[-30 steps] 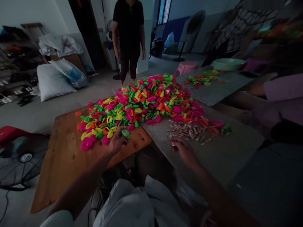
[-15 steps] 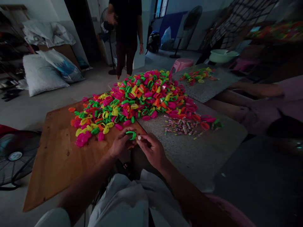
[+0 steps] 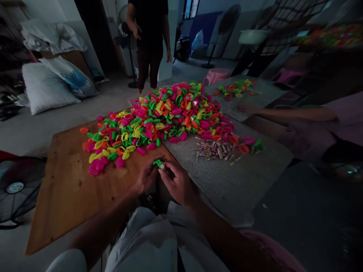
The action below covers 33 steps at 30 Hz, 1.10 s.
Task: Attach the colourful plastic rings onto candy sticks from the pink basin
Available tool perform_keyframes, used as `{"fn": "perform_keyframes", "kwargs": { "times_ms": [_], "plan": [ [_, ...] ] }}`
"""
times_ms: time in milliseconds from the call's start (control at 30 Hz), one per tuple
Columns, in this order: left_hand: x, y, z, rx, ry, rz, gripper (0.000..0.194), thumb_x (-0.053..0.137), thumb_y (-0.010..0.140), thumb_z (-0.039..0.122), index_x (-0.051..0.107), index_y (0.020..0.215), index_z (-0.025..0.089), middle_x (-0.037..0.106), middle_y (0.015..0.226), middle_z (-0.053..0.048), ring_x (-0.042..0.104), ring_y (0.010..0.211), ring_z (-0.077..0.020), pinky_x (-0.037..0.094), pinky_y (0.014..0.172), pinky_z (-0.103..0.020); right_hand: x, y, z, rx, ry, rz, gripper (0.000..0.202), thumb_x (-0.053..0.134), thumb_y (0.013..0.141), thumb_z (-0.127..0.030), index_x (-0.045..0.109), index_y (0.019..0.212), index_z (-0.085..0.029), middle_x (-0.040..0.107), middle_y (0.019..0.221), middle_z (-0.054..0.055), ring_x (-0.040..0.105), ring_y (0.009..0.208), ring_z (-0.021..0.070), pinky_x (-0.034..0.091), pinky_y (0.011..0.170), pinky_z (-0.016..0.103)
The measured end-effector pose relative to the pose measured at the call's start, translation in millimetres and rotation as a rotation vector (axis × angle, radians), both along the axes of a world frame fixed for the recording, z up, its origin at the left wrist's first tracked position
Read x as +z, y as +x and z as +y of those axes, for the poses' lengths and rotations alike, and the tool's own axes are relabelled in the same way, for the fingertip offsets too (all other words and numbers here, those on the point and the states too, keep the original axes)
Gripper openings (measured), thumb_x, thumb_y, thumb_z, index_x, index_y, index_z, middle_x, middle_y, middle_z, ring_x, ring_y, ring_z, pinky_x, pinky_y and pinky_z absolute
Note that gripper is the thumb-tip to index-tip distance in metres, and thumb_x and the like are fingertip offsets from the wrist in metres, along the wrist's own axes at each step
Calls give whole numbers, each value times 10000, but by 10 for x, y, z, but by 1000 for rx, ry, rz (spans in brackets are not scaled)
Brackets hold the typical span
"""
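Observation:
My left hand (image 3: 148, 173) is closed around a green plastic toy watch (image 3: 157, 163), held above the near edge of the wooden board. My right hand (image 3: 177, 179) pinches a small white piece (image 3: 162, 166) between thumb and fingertips, right up against the green watch. Its exact kind is too small to make out. Beyond the hands rises a big heap of pink, green, yellow and orange plastic toy watches (image 3: 167, 109). To the right of them lies a loose pile of thin, patterned wrapped sticks (image 3: 215, 149).
The wooden board (image 3: 73, 192) adjoins a grey speckled table (image 3: 227, 189). A co-worker's arm (image 3: 300, 113) reaches in from the right. Another person (image 3: 150, 41) stands behind the heap. A floor fan (image 3: 17, 189) is at left, a pink stool (image 3: 217, 75) behind.
My right hand has moved left, bringing the white piece against the green watch, which has turned. The co-worker's arm at right reaches further over the table. A person behind has lifted the pale basin.

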State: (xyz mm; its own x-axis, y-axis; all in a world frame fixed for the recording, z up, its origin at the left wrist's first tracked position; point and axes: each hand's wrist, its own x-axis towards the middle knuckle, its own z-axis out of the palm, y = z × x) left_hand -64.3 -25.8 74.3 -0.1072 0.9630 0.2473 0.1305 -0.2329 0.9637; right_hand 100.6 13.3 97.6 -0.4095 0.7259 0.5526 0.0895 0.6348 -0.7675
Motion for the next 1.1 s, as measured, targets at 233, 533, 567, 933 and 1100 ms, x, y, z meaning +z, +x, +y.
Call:
{"fn": "perform_keyframes", "kwargs": {
  "times_ms": [233, 533, 567, 933, 1100],
  "plan": [
    [211, -116, -106, -176, -12, 22, 416, 610, 1019, 448, 643, 1355, 205, 714, 1124, -86, 666, 911, -201, 572, 841, -325, 47, 109, 102, 64, 62, -66, 147, 607, 1023, -227, 712, 1121, -258, 727, 1007, 58, 704, 959, 208, 590, 880, 340],
    [220, -138, -119, -17, 237, 264, 228, 562, 1064, 400, 602, 1175, 205, 646, 1132, -100, 612, 1048, -207, 517, 924, -342, 82, 167, 114, 94, -253, 16, 251, 717, 978, -351, 707, 1209, -253, 785, 994, 43, 756, 881, 190, 632, 812, 318],
    [228, -143, -113, -13, 275, 290, 215, 566, 1062, 388, 596, 1170, 205, 647, 1123, -102, 611, 1071, -215, 509, 955, -360, 111, 175, 113, 126, -340, 48, 256, 731, 969, -388, 704, 1179, -245, 782, 973, 36, 753, 848, 180, 633, 776, 300],
    [302, -89, -168, -104, 79, 152, 244, 563, 1072, 401, 587, 1230, 217, 633, 1099, -59, 621, 952, -165, 520, 884, -302, 285, 222, 147, 218, -241, 33, 161, 711, 998, -357, 747, 1115, -253, 767, 1019, 32, 739, 918, 160, 611, 820, 274],
    [412, -116, -196, -131, 42, 218, 284, 562, 1065, 442, 595, 1214, 203, 655, 1096, -74, 630, 994, -185, 535, 897, -307, 324, 278, 240, 242, 108, -36, 114, 669, 1021, -234, 744, 1098, -272, 766, 1000, 33, 731, 931, 164, 605, 847, 292]
  ]
}}
